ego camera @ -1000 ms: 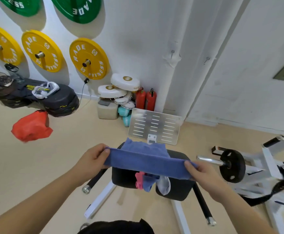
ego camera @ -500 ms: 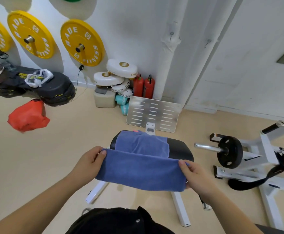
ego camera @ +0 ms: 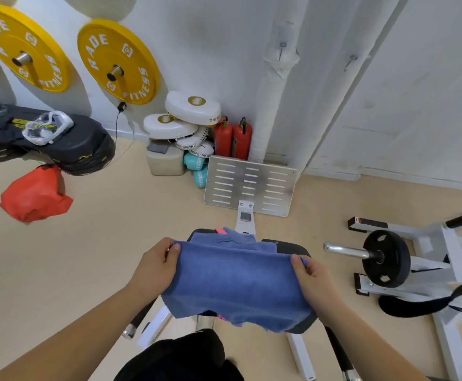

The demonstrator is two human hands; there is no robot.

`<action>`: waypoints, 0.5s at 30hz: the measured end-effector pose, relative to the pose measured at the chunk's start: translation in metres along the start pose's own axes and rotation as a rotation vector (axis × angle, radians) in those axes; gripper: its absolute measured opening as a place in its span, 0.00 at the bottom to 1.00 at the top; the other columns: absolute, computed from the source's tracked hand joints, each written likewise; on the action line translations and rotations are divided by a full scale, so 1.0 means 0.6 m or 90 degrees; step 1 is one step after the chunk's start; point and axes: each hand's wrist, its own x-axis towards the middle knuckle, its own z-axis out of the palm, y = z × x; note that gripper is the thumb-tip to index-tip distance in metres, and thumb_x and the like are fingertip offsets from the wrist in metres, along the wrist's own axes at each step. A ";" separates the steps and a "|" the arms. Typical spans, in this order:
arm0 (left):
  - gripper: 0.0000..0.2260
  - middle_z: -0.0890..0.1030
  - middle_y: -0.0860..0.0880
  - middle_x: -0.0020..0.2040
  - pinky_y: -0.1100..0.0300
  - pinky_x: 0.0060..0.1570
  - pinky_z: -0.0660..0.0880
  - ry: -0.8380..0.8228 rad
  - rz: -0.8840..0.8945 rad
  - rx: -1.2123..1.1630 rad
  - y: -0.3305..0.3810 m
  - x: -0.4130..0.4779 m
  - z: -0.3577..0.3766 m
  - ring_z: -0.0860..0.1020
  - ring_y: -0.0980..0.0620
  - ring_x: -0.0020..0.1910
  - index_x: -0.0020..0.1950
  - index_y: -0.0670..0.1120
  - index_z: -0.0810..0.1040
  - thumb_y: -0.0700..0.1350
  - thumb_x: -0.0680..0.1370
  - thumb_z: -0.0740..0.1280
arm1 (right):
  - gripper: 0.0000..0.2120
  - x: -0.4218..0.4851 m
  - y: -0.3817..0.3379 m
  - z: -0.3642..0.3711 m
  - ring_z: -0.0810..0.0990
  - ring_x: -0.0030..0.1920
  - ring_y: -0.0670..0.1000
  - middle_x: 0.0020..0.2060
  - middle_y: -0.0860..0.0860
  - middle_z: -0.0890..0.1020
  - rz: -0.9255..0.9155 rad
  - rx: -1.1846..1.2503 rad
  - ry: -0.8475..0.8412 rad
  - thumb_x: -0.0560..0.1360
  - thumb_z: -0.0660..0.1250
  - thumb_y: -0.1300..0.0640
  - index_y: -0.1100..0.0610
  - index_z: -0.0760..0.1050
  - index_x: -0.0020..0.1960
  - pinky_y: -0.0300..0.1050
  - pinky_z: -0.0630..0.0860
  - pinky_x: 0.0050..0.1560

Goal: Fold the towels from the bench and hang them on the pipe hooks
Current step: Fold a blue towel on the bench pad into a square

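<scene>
A blue towel (ego camera: 235, 281) hangs spread between my hands above the black padded bench (ego camera: 293, 247). My left hand (ego camera: 155, 264) pinches its upper left corner and my right hand (ego camera: 311, 279) pinches its upper right corner. Behind the held towel, more blue cloth (ego camera: 224, 237) and a pink edge (ego camera: 220, 231) lie on the bench pad. Two small hooks (ego camera: 281, 48) (ego camera: 351, 60) stick out of the white wrapped pipes (ego camera: 274, 86) on the wall ahead.
A slotted metal plate (ego camera: 252, 185) stands at the bench's far end. Red extinguishers (ego camera: 234, 138), white pads and tubs crowd the pipe's foot. A white frame with a black weight plate (ego camera: 385, 258) is on the right. Yellow plates (ego camera: 118, 61) hang on the left wall.
The towel went from a narrow folded band to a wide hanging sheet, and both hands drew it lower and closer to me. The view tilted down.
</scene>
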 end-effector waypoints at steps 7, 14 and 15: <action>0.12 0.82 0.48 0.45 0.53 0.47 0.74 -0.090 -0.049 0.042 -0.015 0.176 0.044 0.79 0.47 0.46 0.53 0.45 0.77 0.48 0.86 0.56 | 0.17 0.154 -0.030 0.030 0.76 0.35 0.54 0.33 0.54 0.78 0.072 -0.045 0.004 0.84 0.62 0.47 0.59 0.79 0.48 0.49 0.74 0.35; 0.10 0.80 0.48 0.43 0.54 0.44 0.73 -0.126 -0.116 0.107 -0.028 0.304 0.072 0.78 0.46 0.43 0.54 0.46 0.75 0.48 0.85 0.56 | 0.07 0.261 -0.035 0.050 0.78 0.41 0.52 0.38 0.51 0.82 0.106 -0.128 0.008 0.81 0.66 0.57 0.55 0.80 0.46 0.44 0.73 0.42; 0.10 0.80 0.47 0.43 0.54 0.43 0.74 -0.136 -0.123 0.125 -0.032 0.318 0.076 0.78 0.45 0.43 0.53 0.45 0.75 0.47 0.85 0.56 | 0.07 0.270 -0.034 0.055 0.79 0.42 0.51 0.39 0.50 0.82 0.111 -0.145 0.002 0.81 0.66 0.57 0.54 0.80 0.46 0.42 0.74 0.42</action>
